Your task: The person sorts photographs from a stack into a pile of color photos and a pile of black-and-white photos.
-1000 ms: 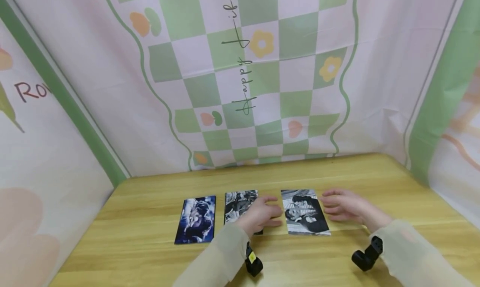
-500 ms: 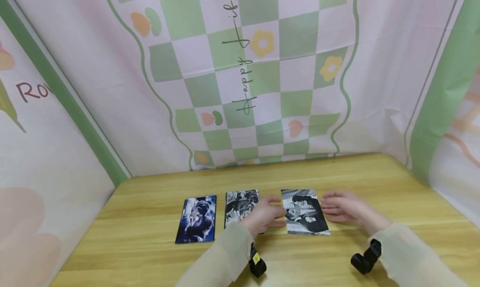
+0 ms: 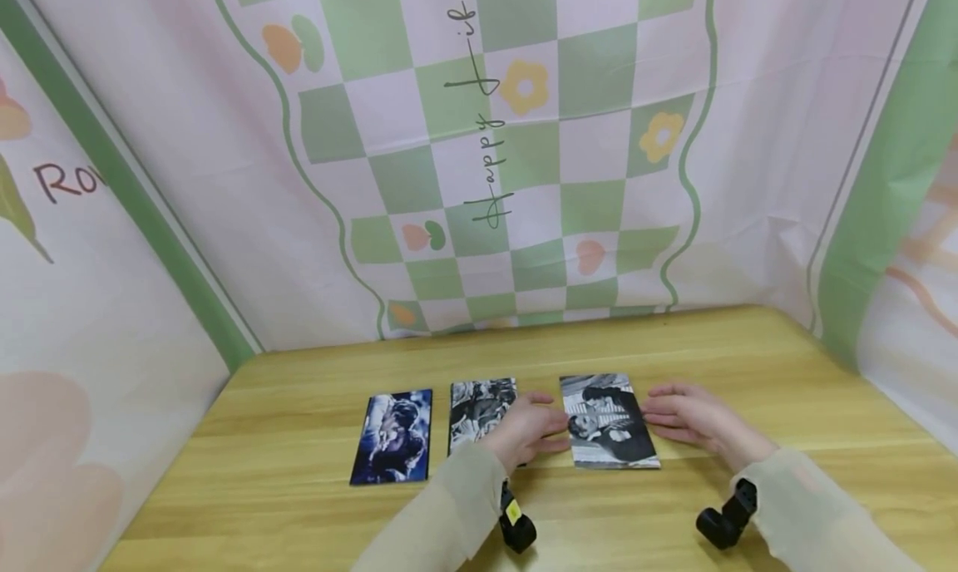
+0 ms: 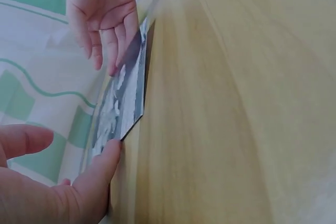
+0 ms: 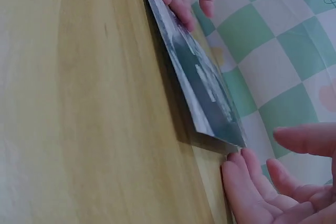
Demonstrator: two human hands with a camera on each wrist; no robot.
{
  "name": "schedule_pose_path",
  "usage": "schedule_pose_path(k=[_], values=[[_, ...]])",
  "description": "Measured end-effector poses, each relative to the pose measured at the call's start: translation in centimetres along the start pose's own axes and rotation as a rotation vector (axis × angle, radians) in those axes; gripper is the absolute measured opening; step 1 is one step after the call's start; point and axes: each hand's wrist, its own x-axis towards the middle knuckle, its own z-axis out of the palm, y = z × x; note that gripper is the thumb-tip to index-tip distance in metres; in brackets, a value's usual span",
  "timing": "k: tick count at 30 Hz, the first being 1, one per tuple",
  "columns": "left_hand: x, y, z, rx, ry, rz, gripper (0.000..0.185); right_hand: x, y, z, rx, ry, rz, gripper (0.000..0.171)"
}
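Note:
A black-and-white photo card (image 3: 614,422) lies between the two hands at the right of the row. My left hand (image 3: 527,431) has its fingertips at the card's left edge, its fingers fairly straight. At the opposite edge, the fingertips of my right hand (image 3: 692,418) touch the card, thumb held apart. In the right wrist view the card (image 5: 202,87) casts a shadow along its near edge, that edge standing slightly off the wood. Another black-and-white photo card (image 3: 475,410) is partly hidden under the left hand and sleeve.
A blue-toned photo card (image 3: 392,439) lies at the left of the row. All the cards are on a wood-grain table (image 3: 299,439). A printed curtain (image 3: 516,256) with green checks hangs at the table's back edge. Black wrist cameras hang below both sleeves.
My left hand has moved slightly right, up to the right-hand card's left edge. My right hand has stayed close to the other edge, and the card has shifted very slightly.

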Motion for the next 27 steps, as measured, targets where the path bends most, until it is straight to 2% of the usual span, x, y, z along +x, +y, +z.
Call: schedule_pose_path(k=[9, 18, 22, 27], values=[[0.0, -0.2, 0.1, -0.019, -0.009, 0.012, 0.05, 0.0, 0.4, 1.1, -0.102, 0.067, -0.002, 0.055], [0.0, -0.3, 0.0, 0.058, -0.002, 0.019, 0.037, -0.2, 0.6, 1.5, -0.103, 0.034, -0.019, 0.052], [-0.3, -0.4, -0.4, 0.13, 0.006, 0.072, 0.034, -0.2, 0.6, 2.0, -0.109, 0.015, -0.031, 0.052], [-0.8, -0.6, -1.6, 0.232, 0.004, 0.144, 0.034, -0.4, 0.4, 2.9, -0.108, -0.021, -0.049, 0.054]])
